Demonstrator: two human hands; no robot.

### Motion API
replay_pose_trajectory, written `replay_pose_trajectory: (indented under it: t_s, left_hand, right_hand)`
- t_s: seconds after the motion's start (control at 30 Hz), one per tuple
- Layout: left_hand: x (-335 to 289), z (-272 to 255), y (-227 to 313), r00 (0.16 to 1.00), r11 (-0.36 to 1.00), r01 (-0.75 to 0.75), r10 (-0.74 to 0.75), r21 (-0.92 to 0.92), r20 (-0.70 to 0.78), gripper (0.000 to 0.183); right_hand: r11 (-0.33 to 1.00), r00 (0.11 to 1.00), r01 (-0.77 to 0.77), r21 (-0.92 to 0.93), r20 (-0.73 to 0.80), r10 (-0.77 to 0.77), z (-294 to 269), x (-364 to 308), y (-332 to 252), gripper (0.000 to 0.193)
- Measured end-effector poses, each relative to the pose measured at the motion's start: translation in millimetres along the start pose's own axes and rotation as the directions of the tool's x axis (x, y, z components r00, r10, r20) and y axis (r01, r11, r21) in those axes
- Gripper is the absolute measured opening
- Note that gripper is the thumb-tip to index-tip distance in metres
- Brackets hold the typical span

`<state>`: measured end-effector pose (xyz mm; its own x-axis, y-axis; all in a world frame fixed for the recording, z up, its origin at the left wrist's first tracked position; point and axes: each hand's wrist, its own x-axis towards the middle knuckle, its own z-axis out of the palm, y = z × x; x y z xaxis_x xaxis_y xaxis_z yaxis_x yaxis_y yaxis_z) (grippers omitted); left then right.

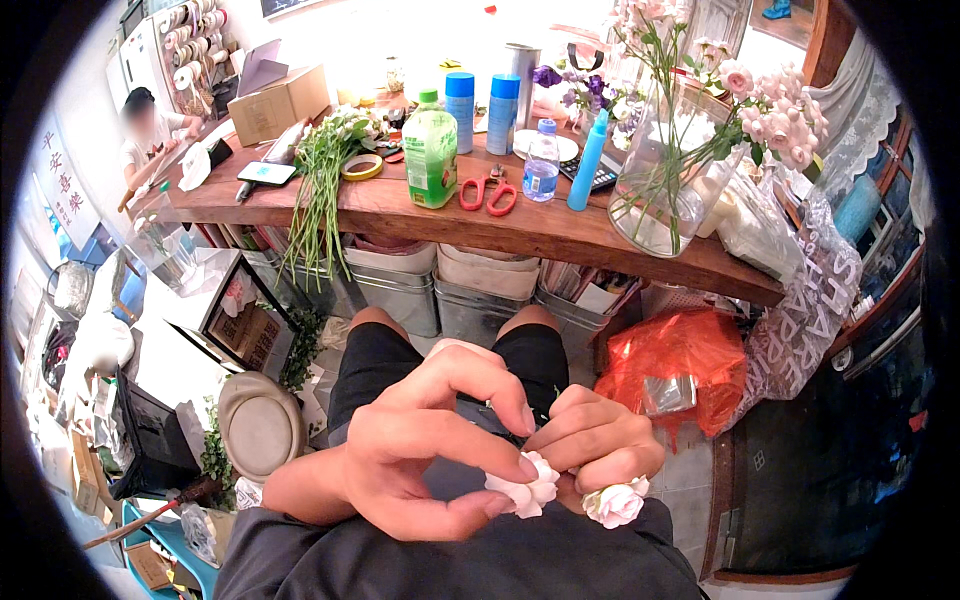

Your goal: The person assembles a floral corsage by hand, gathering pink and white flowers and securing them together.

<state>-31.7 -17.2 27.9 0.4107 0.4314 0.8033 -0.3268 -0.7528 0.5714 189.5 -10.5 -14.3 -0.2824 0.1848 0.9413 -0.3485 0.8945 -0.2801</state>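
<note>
Above my lap, my left hand (430, 440) curves in from the left. Its thumb and one fingertip pinch a pale pink rose (532, 488) by the petals, while the index finger arches above it. My right hand (597, 440) is closed beside it, fingers curled in. Another pale pink rose (615, 502) pokes out below the right hand's fingers. The stems are mostly hidden by my hands, so how the right fingers grip them shows only in part.
A wooden table (520, 225) ahead bears a green bottle (431, 155), red scissors (488, 193), cut green stems (325, 190) and a glass vase (665, 190) of pink flowers. An orange-red bag (685, 350) lies right, a round stool (260, 425) left. Another person (150, 140) sits far left.
</note>
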Motion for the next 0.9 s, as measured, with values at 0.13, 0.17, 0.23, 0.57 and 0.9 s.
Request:
replay_pose_trajectory:
  t_s: [0.13,0.17,0.23,0.57,0.9]
  left_hand:
    - [-2.8,-2.4,-4.1,1.0,0.996,0.027,-0.028,-0.087,-0.009,0.033]
    - [-3.2,-2.6,-4.2,0.999,0.994,0.031,-0.033,-0.106,-0.018,0.034]
    - [-3.2,-2.4,-4.5,1.0,0.999,0.02,-0.02,-0.047,-0.015,0.035]
    - [-2.6,0.9,-2.8,1.0,0.997,0.0,0.0,0.08,0.009,0.032]
    - [-3.4,-0.5,-5.2,1.0,0.997,-0.003,0.003,0.076,0.001,0.028]
  right_hand:
    - [1.0,0.999,-0.008,0.007,0.048,0.008,-3.8,2.2,0.3,0.03]
    - [1.0,0.999,-0.009,0.003,0.033,0.009,-3.7,0.9,0.6,0.031]
    - [1.0,1.0,-0.011,-0.003,0.018,0.011,-4.6,-0.5,1.7,0.032]
    - [1.0,1.0,-0.018,-0.017,-0.008,0.018,-2.2,-2.2,1.5,0.03]
    - [1.0,1.0,0.009,0.0,0.01,-0.009,-3.5,0.4,3.2,0.033]
